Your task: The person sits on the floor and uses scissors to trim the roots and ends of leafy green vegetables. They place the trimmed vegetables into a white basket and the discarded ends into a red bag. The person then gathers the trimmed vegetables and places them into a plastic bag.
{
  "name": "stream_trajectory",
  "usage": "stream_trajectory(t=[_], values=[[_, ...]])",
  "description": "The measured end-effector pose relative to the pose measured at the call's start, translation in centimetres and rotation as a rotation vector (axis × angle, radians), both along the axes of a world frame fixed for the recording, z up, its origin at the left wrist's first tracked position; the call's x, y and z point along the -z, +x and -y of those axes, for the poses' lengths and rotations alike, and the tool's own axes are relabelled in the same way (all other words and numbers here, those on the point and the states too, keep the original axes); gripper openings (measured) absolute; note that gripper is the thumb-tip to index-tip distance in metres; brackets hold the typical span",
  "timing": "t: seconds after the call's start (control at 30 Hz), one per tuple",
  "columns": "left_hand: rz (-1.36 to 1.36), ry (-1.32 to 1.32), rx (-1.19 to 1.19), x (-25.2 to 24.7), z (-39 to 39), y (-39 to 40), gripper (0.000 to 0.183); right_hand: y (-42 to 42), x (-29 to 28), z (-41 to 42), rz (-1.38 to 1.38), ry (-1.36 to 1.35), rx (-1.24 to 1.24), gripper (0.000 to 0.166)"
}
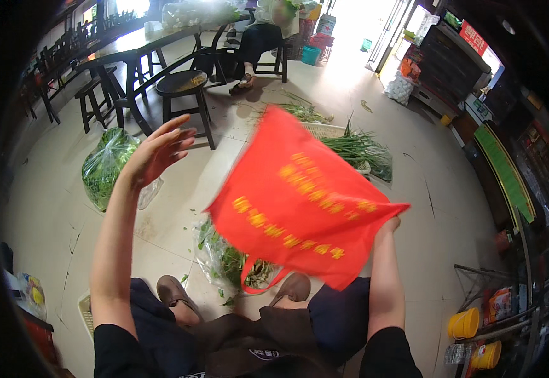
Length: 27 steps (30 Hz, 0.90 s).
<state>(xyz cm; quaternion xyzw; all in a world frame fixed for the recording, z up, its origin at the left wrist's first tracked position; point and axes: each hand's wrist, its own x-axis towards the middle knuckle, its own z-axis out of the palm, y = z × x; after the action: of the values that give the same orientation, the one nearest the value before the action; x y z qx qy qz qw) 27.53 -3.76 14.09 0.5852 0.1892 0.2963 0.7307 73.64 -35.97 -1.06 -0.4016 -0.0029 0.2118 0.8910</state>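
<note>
A red cloth tote bag point(274, 179) with yellow writing spreads out in front of me, its handle loop hanging toward my lap. At its right corner my right hand point(391, 223) grips the fabric, with most of the fingers hidden behind it. My left hand point(163, 149) is raised to the left, apart from the bag, fingers spread and holding nothing. Under the bag, between my feet, a clear plastic bag point(213, 257) of leafy greens point(236, 267) is partly covered. Beyond the red bag, a bundle of long green stalks point(350, 146) lies over a cream plastic basket point(324, 130).
A tied plastic bag of greens point(109, 165) stands on the floor at left. Behind it are a round black stool point(182, 84) and a long table point(128, 45). Another person point(258, 45) sits at the back. Yellow buckets point(463, 323) stand by a rack at right.
</note>
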Motion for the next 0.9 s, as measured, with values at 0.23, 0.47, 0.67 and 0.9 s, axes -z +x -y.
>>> stream_trajectory(t=[0.23, 0.47, 0.67, 0.9], values=[[-0.363, 0.005, -0.227, 2.4, 1.3, -12.7, 0.037, 7.9, 6.1, 8.6, -0.527, -0.209, 0.183, 0.039], [-0.483, -0.161, -0.946, 14.1, 4.3, -35.0, 0.030, 10.4, 11.4, 11.8, -0.781, -0.867, 0.168, 0.041], [-1.288, 0.001, -1.081, 27.1, 20.1, -41.8, 0.030, 2.6, 12.2, 10.4, 0.046, -1.119, -0.259, 0.029], [-1.525, 0.221, -0.769, 32.4, 45.9, -37.0, 0.056, -23.8, 13.9, -4.4, 0.520, -1.012, -1.088, 0.027]])
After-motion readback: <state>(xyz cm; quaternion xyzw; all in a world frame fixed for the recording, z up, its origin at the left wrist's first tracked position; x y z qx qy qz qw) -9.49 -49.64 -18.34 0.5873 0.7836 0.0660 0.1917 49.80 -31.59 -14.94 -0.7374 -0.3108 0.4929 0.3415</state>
